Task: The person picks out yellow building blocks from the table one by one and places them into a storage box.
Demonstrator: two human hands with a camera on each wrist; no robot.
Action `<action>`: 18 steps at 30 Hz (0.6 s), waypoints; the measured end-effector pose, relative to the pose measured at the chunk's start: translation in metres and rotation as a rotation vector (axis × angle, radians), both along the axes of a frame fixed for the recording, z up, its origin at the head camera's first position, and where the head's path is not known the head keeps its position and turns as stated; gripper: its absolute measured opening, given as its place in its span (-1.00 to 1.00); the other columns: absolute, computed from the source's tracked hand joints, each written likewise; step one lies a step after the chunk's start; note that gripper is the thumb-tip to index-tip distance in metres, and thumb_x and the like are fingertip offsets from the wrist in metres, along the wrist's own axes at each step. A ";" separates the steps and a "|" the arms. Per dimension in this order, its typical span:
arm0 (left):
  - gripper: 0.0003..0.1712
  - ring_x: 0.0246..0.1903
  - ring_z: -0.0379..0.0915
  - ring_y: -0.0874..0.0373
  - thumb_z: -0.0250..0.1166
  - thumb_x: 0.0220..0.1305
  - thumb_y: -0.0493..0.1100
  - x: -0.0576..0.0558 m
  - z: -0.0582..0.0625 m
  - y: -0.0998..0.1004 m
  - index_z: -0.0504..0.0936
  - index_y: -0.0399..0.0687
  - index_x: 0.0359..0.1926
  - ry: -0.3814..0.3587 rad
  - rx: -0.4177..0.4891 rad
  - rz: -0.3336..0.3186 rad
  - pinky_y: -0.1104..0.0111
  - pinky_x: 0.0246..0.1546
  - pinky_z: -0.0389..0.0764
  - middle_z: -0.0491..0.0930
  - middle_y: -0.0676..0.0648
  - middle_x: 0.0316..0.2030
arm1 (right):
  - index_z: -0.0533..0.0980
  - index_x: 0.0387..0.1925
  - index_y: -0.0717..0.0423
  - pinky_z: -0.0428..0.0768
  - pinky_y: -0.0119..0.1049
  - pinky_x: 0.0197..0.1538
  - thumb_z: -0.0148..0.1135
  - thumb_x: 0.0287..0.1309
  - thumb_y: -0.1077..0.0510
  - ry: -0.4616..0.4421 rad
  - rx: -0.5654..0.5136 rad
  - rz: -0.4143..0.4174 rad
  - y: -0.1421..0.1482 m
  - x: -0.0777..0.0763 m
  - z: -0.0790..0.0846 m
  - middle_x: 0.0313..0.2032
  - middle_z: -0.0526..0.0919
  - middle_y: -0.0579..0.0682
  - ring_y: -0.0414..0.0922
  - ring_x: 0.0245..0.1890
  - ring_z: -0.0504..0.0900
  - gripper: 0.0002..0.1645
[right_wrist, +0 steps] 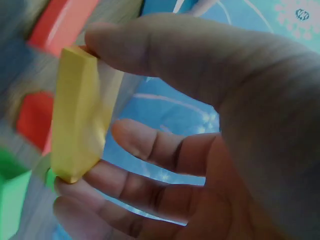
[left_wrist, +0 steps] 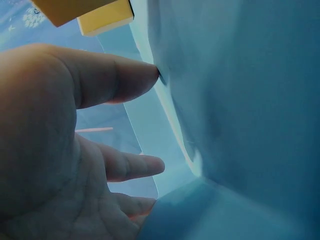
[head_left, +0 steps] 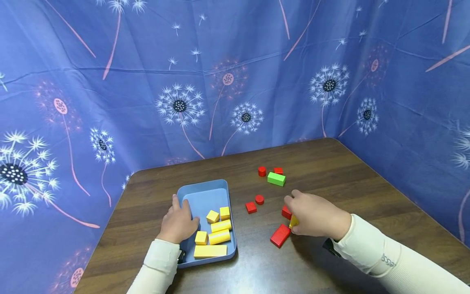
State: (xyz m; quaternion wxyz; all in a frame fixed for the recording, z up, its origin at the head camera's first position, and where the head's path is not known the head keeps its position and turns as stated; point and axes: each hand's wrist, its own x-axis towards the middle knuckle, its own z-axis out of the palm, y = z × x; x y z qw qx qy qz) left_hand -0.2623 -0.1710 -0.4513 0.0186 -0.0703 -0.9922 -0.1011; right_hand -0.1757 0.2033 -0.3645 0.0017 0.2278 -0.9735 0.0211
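Note:
In the head view my right hand pinches a yellow block by its ends, thumb at one and fingers at the other. Beside the held block are a red rectangular block and another red block, partly hidden by the hand. My left hand lies over the left side of a blue tray, its fingers extended and spread. Up close in the left wrist view, the thumb reaches the tray's inner surface. Several yellow blocks, including a long flat one and a cylinder, lie in the tray.
Between the tray and the right hand sit a small red block and a red round piece. Farther back are a green block, a red cylinder and a red block. A blue dandelion-print cloth hangs behind the wooden table.

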 end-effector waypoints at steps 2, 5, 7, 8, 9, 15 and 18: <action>-0.12 0.14 0.14 -0.40 0.24 0.15 0.09 0.000 -0.001 -0.001 0.19 -0.40 0.30 0.002 -0.003 -0.002 -0.26 0.03 0.34 -0.23 -0.51 0.36 | 0.44 -0.35 0.07 0.44 -0.32 -0.57 0.52 -0.43 0.01 0.026 -0.005 0.027 -0.010 -0.005 -0.001 -0.48 0.34 -0.11 -0.23 -0.62 0.32 -0.47; -0.14 0.14 0.15 -0.40 0.24 0.14 0.09 0.001 -0.002 -0.001 0.23 -0.39 0.29 0.003 -0.011 -0.001 -0.26 0.05 0.32 -0.23 -0.50 0.36 | 0.40 -0.42 0.02 0.43 -0.33 -0.59 0.50 -0.43 0.00 0.063 -0.012 0.069 -0.023 -0.012 -0.003 -0.51 0.32 -0.14 -0.25 -0.64 0.32 -0.51; -0.16 0.14 0.15 -0.40 0.24 0.14 0.09 0.001 -0.001 -0.002 0.25 -0.39 0.28 0.004 -0.016 0.000 -0.26 0.06 0.31 -0.23 -0.51 0.36 | 0.39 -0.45 0.00 0.43 -0.33 -0.61 0.49 -0.44 0.00 0.091 -0.018 0.106 -0.032 -0.017 -0.004 -0.52 0.31 -0.14 -0.25 -0.65 0.31 -0.52; -0.16 0.13 0.17 -0.39 0.24 0.14 0.09 0.001 -0.001 -0.002 0.27 -0.38 0.27 0.005 -0.018 0.002 -0.26 0.06 0.31 -0.22 -0.50 0.36 | 0.39 -0.45 -0.01 0.42 -0.34 -0.61 0.49 -0.43 0.00 0.098 -0.018 0.117 -0.036 -0.019 -0.004 -0.53 0.31 -0.15 -0.25 -0.64 0.31 -0.52; -0.17 0.12 0.18 -0.39 0.24 0.14 0.10 0.001 -0.001 -0.002 0.28 -0.38 0.27 0.005 -0.021 0.003 -0.26 0.06 0.31 -0.22 -0.50 0.36 | 0.39 -0.44 -0.01 0.43 -0.36 -0.61 0.48 -0.42 -0.01 0.107 -0.017 0.130 -0.041 -0.021 -0.004 -0.53 0.31 -0.16 -0.26 -0.63 0.31 -0.52; -0.16 0.10 0.22 -0.38 0.26 0.12 0.12 0.000 0.002 -0.001 0.30 -0.35 0.27 0.008 -0.030 0.014 -0.25 0.07 0.30 -0.21 -0.49 0.36 | 0.45 -0.30 0.01 0.48 -0.38 -0.54 0.49 -0.33 -0.11 0.119 0.005 0.173 -0.070 -0.033 0.000 -0.48 0.35 -0.16 -0.27 -0.57 0.34 -0.46; -0.16 0.09 0.24 -0.37 0.26 0.12 0.13 0.000 0.002 0.000 0.30 -0.34 0.27 0.007 -0.042 0.014 -0.25 0.07 0.30 -0.20 -0.49 0.36 | 0.47 -0.26 0.01 0.50 -0.38 -0.51 0.49 -0.30 -0.14 0.123 0.006 0.205 -0.084 -0.037 0.001 -0.45 0.38 -0.16 -0.26 -0.55 0.36 -0.43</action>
